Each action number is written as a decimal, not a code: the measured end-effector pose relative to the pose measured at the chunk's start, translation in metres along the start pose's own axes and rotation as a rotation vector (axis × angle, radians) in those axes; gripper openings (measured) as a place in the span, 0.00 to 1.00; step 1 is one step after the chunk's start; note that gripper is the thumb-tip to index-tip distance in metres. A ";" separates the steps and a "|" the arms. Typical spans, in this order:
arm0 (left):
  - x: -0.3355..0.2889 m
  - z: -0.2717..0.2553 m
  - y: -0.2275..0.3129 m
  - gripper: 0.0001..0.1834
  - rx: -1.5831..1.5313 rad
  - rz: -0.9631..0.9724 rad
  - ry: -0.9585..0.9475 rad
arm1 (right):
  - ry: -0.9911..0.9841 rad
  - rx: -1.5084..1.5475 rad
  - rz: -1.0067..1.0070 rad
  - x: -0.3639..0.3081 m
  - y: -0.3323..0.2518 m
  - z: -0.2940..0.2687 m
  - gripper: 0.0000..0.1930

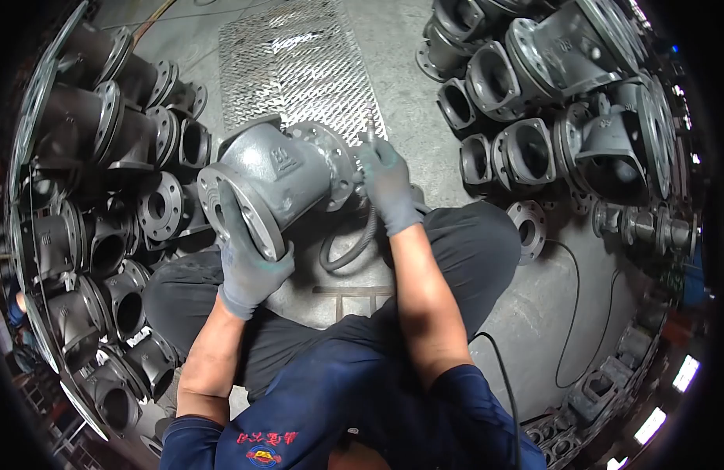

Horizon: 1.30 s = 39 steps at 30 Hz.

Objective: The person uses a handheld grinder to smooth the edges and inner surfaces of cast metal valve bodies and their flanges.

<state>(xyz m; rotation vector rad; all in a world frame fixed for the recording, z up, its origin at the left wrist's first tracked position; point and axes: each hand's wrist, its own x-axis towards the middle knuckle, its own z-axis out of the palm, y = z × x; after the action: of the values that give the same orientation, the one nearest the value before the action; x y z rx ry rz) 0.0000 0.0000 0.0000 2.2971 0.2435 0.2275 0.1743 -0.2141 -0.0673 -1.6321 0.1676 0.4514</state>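
Casting [291, 176], grey and flanged, tilted in front of the legs [473, 247], near flange [263, 216] clasped by left hand [254, 270]. Slim tool [371, 131] in wrapped fingers of right hand [388, 184]. Apparently mid-work, remaining extent unclear; left stack [60, 239] and right stack [565, 48], finished or waiting, impossible to tell. Hidden: tool body, casting's underside. Outermost pieces lost in dark rim.

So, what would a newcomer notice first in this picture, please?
Probably the big grey flanged casting in the centre; the left hand grips its near end, and the right hand holds a slim tool beside its far end. Next, perhaps, the many similar castings crowding both sides, then the bright metal mesh panel on the floor beyond.
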 end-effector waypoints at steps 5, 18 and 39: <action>0.001 -0.020 -0.010 0.75 0.142 0.048 0.079 | -0.120 -0.034 0.039 -0.038 -0.021 -0.013 0.27; -0.003 -0.004 0.006 0.72 -0.060 -0.041 0.052 | -0.355 -1.154 -0.161 -0.025 -0.075 0.023 0.31; 0.006 -0.006 0.000 0.21 0.304 0.173 -0.018 | -0.604 -1.463 -0.203 0.020 -0.138 0.081 0.23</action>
<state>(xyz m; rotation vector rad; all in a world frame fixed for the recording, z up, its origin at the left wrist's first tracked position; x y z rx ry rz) 0.0043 0.0063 0.0044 2.6235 0.0723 0.2734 0.2280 -0.1150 0.0485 -2.7485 -1.0004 0.9993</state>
